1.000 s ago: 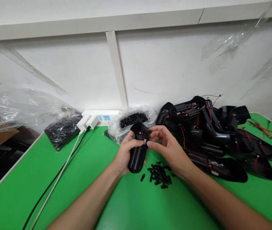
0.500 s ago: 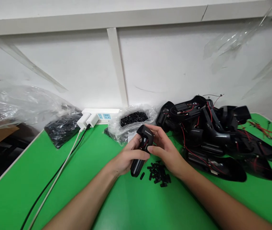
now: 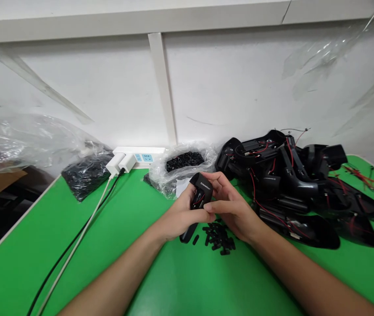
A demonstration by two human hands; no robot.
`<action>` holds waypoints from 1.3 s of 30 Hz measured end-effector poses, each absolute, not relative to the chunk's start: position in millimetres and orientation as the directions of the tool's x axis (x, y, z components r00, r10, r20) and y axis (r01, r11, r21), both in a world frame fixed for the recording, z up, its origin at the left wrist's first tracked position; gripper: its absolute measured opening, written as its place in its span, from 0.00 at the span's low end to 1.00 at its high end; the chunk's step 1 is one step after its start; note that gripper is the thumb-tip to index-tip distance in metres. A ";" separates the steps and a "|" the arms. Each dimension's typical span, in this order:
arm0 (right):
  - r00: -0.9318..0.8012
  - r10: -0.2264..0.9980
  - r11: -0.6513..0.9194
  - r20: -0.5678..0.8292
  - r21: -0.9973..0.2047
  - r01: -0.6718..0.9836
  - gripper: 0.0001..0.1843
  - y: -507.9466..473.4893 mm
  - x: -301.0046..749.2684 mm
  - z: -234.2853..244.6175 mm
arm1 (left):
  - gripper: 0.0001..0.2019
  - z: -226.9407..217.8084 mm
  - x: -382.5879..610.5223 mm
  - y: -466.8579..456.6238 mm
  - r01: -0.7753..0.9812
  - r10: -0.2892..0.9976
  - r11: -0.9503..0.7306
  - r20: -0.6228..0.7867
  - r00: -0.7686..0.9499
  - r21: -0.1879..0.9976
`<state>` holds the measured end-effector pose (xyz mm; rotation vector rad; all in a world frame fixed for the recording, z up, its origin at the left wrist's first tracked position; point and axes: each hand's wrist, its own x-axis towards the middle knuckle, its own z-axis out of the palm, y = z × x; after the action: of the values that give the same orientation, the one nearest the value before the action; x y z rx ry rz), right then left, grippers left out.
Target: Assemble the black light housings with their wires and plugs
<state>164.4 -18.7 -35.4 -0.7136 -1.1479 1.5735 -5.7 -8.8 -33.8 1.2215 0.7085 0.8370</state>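
1. I am seeing small white lettering on the upper end of the black shell [image 3: 200,193], just above the frame's centre; it is too small to read.
2. I am counting one shell in hand, two white adapters [image 3: 120,163] in the power strip [image 3: 147,153], and two cables [image 3: 84,232], one black and one white, running to the lower left.
3. The small black pieces [image 3: 219,238] below centre and the wired shells [image 3: 292,184] piled at right are too jumbled to count.
4. My left hand [image 3: 178,216] is gripping the shell's body above the green table [image 3: 180,281], fingers curled around it.
5. My right hand [image 3: 234,210] is pinching the shell's upper end, thumb pressing in from the side.
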 end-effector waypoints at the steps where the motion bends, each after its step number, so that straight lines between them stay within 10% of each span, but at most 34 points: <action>1: -0.311 0.943 -0.013 0.115 -0.925 -0.381 0.33 -18.7 164.4 -36.1 | 0.38 -33.0 -5.5 -9.0 -0.155 0.853 0.128 -0.029 0.520 0.980; 24: -0.312 0.895 0.297 0.318 -0.948 -0.112 0.34 -21.8 165.3 -37.3 | 0.36 -33.8 1.0 -13.4 -0.186 0.862 0.106 0.004 0.507 0.977; 34: -0.361 0.882 0.241 0.303 -0.948 -0.206 0.35 -14.6 170.9 -39.0 | 0.31 -37.9 1.0 -12.9 -0.191 0.880 0.065 0.034 0.473 0.979; 39: -0.348 0.888 0.158 0.302 -0.909 -0.385 0.31 -11.2 169.6 -43.2 | 0.36 -30.1 -12.1 -6.9 -0.219 0.793 0.351 -0.165 0.586 0.911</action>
<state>169.6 -11.2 -43.2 -0.5451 -1.3218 1.4542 -12.1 -6.9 -30.1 1.0068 0.6756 0.7236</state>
